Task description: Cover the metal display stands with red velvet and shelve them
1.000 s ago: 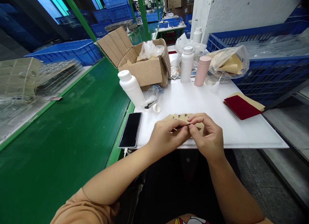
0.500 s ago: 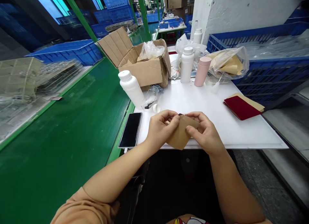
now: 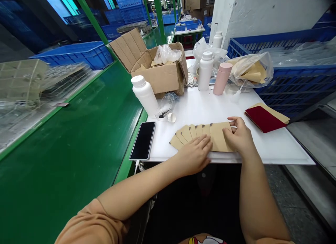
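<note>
Your left hand [image 3: 195, 155] lies flat with its fingers apart on a fanned row of kraft-paper cards [image 3: 195, 132]. Your right hand [image 3: 237, 137], fingers loosely together and clamped on nothing, rests against the row's widest card. The row lies on a white table [image 3: 262, 149]. Past your right fingertips sits a dark red card [image 3: 264, 119] on kraft paper [image 3: 273, 108]. Left of your left fingers lies a black smartphone [image 3: 143, 140].

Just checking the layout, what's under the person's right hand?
The right hand rests on the end kraft-paper sheet of a fanned row, on the white table. The part of the sheet beneath the palm is covered, so it cannot be seen.
</note>
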Motion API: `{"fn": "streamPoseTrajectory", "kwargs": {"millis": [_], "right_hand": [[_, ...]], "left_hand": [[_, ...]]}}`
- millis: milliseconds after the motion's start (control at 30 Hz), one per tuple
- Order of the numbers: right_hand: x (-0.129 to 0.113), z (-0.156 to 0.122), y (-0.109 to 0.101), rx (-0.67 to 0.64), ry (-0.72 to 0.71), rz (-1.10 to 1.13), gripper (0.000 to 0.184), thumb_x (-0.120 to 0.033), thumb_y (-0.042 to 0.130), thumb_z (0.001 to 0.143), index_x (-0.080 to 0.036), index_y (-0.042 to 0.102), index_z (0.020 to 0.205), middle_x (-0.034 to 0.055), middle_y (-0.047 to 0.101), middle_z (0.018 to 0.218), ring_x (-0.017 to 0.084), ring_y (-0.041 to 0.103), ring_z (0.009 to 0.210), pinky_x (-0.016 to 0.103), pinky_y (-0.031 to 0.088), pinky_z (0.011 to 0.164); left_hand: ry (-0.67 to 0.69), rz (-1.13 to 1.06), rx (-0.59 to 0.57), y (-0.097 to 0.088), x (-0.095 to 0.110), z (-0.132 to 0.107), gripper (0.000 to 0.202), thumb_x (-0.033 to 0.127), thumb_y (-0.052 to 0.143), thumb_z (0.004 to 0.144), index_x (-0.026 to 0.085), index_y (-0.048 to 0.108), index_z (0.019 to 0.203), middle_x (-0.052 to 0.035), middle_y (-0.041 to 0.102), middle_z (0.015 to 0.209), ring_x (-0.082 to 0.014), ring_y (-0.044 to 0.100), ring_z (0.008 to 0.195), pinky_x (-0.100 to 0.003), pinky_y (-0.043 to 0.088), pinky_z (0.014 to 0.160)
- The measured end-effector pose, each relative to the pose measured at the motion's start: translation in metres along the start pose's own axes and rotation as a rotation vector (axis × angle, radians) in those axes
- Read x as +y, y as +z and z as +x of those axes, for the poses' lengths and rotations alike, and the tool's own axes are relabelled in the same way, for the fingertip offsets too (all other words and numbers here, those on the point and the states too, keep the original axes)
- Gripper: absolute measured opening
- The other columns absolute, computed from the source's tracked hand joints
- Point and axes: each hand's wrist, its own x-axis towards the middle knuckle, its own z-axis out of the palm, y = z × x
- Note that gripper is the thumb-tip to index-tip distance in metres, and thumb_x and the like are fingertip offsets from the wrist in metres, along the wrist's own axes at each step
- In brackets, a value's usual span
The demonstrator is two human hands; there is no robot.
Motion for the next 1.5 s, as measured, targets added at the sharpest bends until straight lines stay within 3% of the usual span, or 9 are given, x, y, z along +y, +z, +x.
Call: {"fn": "streamPoseTrajectory", "kwargs": {"millis": [300,500,767,933,1033,1100,1200,1333,1500], "right_hand": [[-0.002,0.000,0.008,-0.064,-0.150,-0.305,0.035,-0.032,0.054,0.077,-0.019,0.057,0.109,0.0070,0.062,0.092,0.022,0.056,0.079,0.036,0.043,0.075],[0.016,0.011,-0.022,0.352,-0.197,-0.495,0.031,-0.032,0.055,0.078,-0.021,0.061,0.107,0.0121,0.056,0.122,0.032,0.042,0.118,0.047,0.027,0.095],[0.052,0.020,-0.056,0.501,-0.079,-0.499,0.014,-0.027,0.053,0.077,-0.018,0.062,0.084,0.0094,0.068,0.096,0.027,0.057,0.093,0.049,0.024,0.092],[0.036,0.016,-0.059,0.798,-0.100,-0.368,0.014,-0.024,0.054,0.078,-0.016,0.066,0.077,0.0088,0.068,0.078,0.024,0.059,0.077,0.047,0.036,0.090],[0.006,0.002,-0.064,0.997,-0.164,0.062,0.013,-0.029,0.059,0.077,-0.018,0.064,0.083,0.0070,0.066,0.081,0.023,0.060,0.077,0.040,0.046,0.078],[-0.017,-0.011,-0.062,0.860,-0.137,0.483,0.014,-0.031,0.065,0.074,-0.020,0.061,0.082,0.0035,0.063,0.077,0.019,0.059,0.068,0.034,0.048,0.066],[-0.049,-0.031,-0.047,0.315,0.052,0.936,0.021,-0.032,0.072,0.068,-0.021,0.060,0.080,-0.0003,0.061,0.070,0.014,0.056,0.057,0.026,0.046,0.052],[-0.074,-0.052,-0.008,-0.300,0.252,1.045,0.029,-0.039,0.075,0.068,-0.021,0.057,0.081,-0.0009,0.062,0.068,0.013,0.056,0.052,0.022,0.044,0.045],[-0.084,-0.064,0.027,-0.632,0.212,0.997,0.030,-0.045,0.067,0.078,-0.021,0.053,0.087,-0.0027,0.058,0.060,0.012,0.053,0.044,0.022,0.040,0.039]], "left_hand": [[-0.076,0.145,-0.117,0.007,0.011,-0.003,0.060,0.031,0.045,0.090,0.000,0.032,0.140,-0.0240,0.035,0.147,-0.0332,0.034,0.136,-0.043,0.031,0.111],[-0.074,0.140,-0.105,0.006,0.007,-0.001,0.055,0.027,0.046,0.089,0.002,0.039,0.136,-0.0241,0.038,0.145,-0.0324,0.037,0.135,-0.044,0.034,0.110],[-0.080,0.132,-0.099,0.004,0.007,0.000,0.055,0.026,0.048,0.087,0.002,0.040,0.136,-0.0239,0.040,0.144,-0.0336,0.038,0.134,-0.043,0.037,0.109],[-0.086,0.066,-0.093,0.002,0.006,0.000,0.055,0.025,0.049,0.087,0.001,0.041,0.135,-0.0250,0.041,0.143,-0.0354,0.038,0.134,-0.045,0.038,0.108],[-0.061,-0.070,0.030,-0.004,0.003,0.001,0.055,0.027,0.051,0.088,0.004,0.040,0.136,-0.0234,0.038,0.145,-0.0328,0.036,0.136,-0.045,0.036,0.111],[-0.064,-0.228,0.187,-0.012,0.000,0.001,0.051,0.025,0.048,0.091,0.012,0.037,0.139,-0.0180,0.041,0.145,-0.0276,0.037,0.135,-0.044,0.036,0.111],[-0.062,-0.570,0.414,-0.027,-0.006,0.002,0.053,0.023,0.045,0.093,0.023,0.028,0.144,-0.0132,0.042,0.144,-0.0226,0.044,0.130,-0.040,0.042,0.106],[0.085,-0.825,0.611,-0.053,-0.015,-0.001,0.081,0.043,0.064,0.083,0.032,0.016,0.148,-0.0109,0.013,0.157,-0.0297,0.031,0.138,-0.048,0.036,0.109],[0.277,-0.867,0.601,-0.076,-0.026,-0.006,0.024,0.042,0.073,0.075,0.020,0.069,0.084,-0.0105,0.064,0.120,-0.0327,0.046,0.128,-0.050,0.037,0.107]]}}
